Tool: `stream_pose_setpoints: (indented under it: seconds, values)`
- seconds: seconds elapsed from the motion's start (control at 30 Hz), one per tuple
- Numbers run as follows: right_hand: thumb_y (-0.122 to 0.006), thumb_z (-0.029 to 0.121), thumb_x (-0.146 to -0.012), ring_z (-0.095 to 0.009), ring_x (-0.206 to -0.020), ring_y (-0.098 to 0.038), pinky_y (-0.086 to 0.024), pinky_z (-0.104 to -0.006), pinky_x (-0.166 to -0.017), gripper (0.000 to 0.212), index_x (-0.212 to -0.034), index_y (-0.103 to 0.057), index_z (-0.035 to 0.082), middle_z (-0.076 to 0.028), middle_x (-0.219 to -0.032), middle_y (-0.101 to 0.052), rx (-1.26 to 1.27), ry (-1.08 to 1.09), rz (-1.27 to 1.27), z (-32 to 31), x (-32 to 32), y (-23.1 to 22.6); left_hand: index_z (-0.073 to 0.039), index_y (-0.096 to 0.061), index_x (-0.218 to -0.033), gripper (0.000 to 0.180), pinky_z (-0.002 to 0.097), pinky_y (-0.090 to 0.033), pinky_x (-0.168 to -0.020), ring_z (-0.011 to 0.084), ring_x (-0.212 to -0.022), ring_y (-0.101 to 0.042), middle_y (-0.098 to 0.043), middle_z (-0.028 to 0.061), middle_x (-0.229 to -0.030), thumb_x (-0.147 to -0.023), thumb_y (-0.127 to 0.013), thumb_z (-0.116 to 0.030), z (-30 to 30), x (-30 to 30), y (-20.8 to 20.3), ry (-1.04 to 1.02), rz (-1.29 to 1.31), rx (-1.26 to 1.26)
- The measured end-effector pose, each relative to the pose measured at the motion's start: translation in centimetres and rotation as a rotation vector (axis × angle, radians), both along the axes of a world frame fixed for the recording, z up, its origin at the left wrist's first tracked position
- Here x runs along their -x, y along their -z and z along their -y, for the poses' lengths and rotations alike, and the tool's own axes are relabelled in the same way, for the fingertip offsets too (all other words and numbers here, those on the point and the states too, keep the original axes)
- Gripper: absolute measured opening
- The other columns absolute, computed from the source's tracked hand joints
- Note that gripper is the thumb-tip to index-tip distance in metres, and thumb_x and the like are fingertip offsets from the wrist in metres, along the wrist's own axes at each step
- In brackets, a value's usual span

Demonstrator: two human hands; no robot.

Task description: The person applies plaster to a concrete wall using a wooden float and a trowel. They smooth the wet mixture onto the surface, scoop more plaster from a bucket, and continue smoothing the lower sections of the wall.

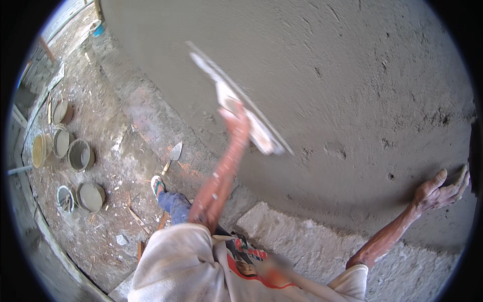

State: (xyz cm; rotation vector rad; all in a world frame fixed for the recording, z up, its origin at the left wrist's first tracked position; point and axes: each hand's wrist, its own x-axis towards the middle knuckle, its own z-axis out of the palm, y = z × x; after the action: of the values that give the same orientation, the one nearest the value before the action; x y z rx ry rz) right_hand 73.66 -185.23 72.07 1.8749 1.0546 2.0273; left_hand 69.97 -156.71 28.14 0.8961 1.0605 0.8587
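Float (225, 89), long axis diagonal, from upper left to lower right

Single head-worn fisheye view, looking down, close to the grey wall (332, 85)

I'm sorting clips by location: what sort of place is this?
Probably a building site: a wall coated in wet-looking grey plaster, buckets, some holding grey mix, and a trowel on the littered ground.
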Motion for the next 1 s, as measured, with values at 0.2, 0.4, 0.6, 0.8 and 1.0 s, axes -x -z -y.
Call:
stream_pose_setpoints:
  seconds: [0.2, 0.4, 0.6, 0.8, 1.0]
  values:
    - [-0.035, 0.069, -0.103, -0.029, -0.145, -0.039, -0.031, -0.0505, -0.12, 0.075, -0.147, -0.054, 0.011, -0.014, -0.153, -0.048, -0.046, 0.06, -0.026, 1.1, 0.0, 0.4, 0.02, -0.023, -0.144, 0.074, 0.0473, -0.032, -0.12, 0.0457, -0.14, -0.041, -0.04, 0.0412, -0.14, -0.106, -0.053, -0.037, 14.3, 2.0, -7.6, 0.247, 0.121, -0.149]
    - [-0.035, 0.069, -0.103, -0.03, -0.144, -0.04, -0.031, -0.0502, -0.119, 0.078, -0.146, -0.055, 0.007, -0.016, -0.153, -0.048, -0.004, 0.102, 0.0, 1.9, 0.0, -0.7, 0.018, -0.014, -0.152, 0.084, 0.0444, -0.044, -0.114, 0.0427, -0.14, -0.045, -0.031, 0.042, -0.152, -0.107, -0.048, -0.044, -8.9, 0.1, -4.8, 0.085, -0.031, -0.219]
    - [-0.038, 0.072, -0.101, -0.031, -0.141, -0.043, -0.033, -0.0504, -0.118, 0.081, -0.144, -0.057, 0.007, -0.017, -0.149, -0.05, -0.021, 0.074, 0.057, 0.4, -0.1, -0.4, 0.011, -0.038, -0.136, 0.057, 0.0424, -0.052, -0.101, 0.0364, -0.116, -0.06, -0.057, 0.0297, -0.123, -0.107, -0.05, -0.036, -17.3, 0.1, -2.1, 0.034, -0.027, -0.168]
    - [-0.038, 0.072, -0.1, -0.032, -0.145, -0.038, -0.031, -0.0539, -0.119, 0.081, -0.146, -0.054, 0.008, -0.017, -0.151, -0.047, -0.054, 0.068, -0.008, 0.1, 0.0, 0.7, 0.014, -0.023, -0.143, 0.066, 0.0509, -0.051, -0.103, 0.0366, -0.117, -0.058, -0.049, 0.0336, -0.122, -0.105, -0.055, -0.031, 10.7, 2.3, -7.0, 0.222, 0.231, -0.026]
    - [-0.036, 0.07, -0.102, -0.032, -0.145, -0.037, -0.029, -0.0535, -0.12, 0.08, -0.147, -0.053, 0.007, -0.018, -0.153, -0.046, -0.053, 0.124, -0.004, 1.0, 0.8, -0.2, 0.021, -0.019, -0.148, 0.084, 0.0462, -0.035, -0.117, 0.0437, -0.137, -0.046, -0.04, 0.0401, -0.143, -0.105, -0.053, -0.044, 8.7, 0.1, -1.8, 0.127, -0.041, -0.103]
